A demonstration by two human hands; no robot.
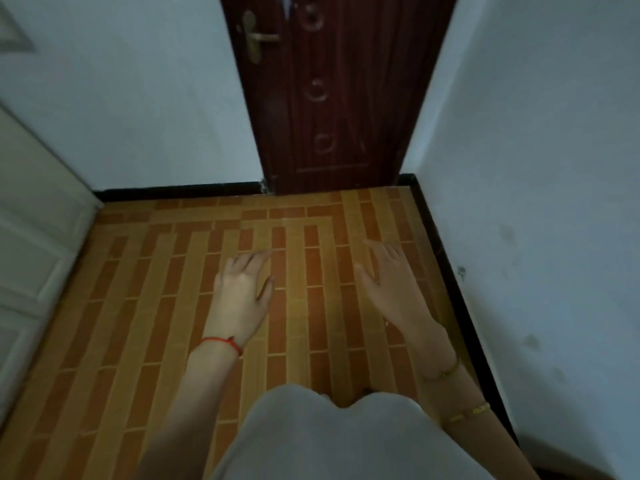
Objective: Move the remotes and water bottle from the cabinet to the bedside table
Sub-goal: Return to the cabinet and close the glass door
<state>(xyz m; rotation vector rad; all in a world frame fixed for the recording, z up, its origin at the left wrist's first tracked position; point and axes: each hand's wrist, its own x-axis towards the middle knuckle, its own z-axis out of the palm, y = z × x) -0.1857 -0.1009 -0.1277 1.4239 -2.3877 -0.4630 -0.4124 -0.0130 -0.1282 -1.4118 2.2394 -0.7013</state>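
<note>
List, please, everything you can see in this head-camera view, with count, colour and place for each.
Dark red-brown wooden door: one, closed, top centre between the walls.
Brass lever door handle: one, on the door's left side.
Pale blue-white walls: two stretches, left of the door and along the right.
Black skirting strip: runs along the foot of the walls.
Orange and tan brick-pattern floor: fills the middle.
Cream panelled surface: one, left edge; door or cabinet, cannot tell.
Remotes, water bottle, bedside table: none in view.
Light grey garment: bottom centre.
Red string bracelet: one, left wrist.
Yellow bracelets: right wrist and forearm.
Left hand: open, empty, over the floor.
Right hand: open, empty, over the floor.
</note>
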